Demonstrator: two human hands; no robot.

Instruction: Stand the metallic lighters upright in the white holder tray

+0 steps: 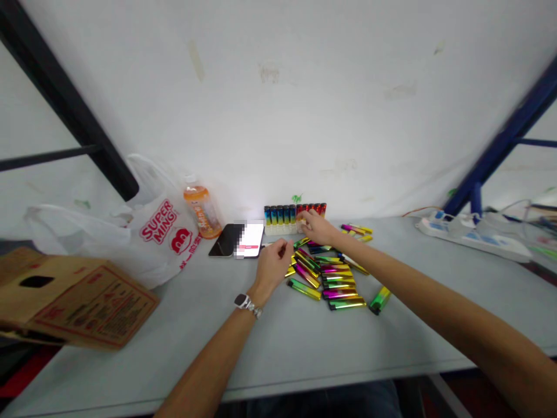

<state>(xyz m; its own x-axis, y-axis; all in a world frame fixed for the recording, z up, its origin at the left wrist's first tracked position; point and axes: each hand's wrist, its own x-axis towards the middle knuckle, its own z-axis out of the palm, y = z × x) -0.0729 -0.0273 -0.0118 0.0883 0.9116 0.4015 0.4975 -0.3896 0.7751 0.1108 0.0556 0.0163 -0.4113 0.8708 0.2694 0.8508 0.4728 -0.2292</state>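
Note:
Several blue and red lighters [279,215] stand upright in a row in a pale holder [281,230] by the wall. My right hand [315,227] reaches to the front of this row, by the red ones, with its fingers bent together; what they hold, if anything, is too small to tell. My left hand [274,264], wearing a watch, is closed just in front of the holder, left of the loose lighters; its fingertips' contents cannot be made out. Several shiny green, yellow and magenta lighters [339,278] lie between and below my hands. One green lighter [380,300] lies apart at the right.
A phone [226,240] and a pixelated screen lie left of the holder. An orange drink bottle [202,210], a white plastic bag [150,247] and a cardboard box [96,302] stand farther left. A white power strip [472,237] lies at the right, near a blue post [505,139].

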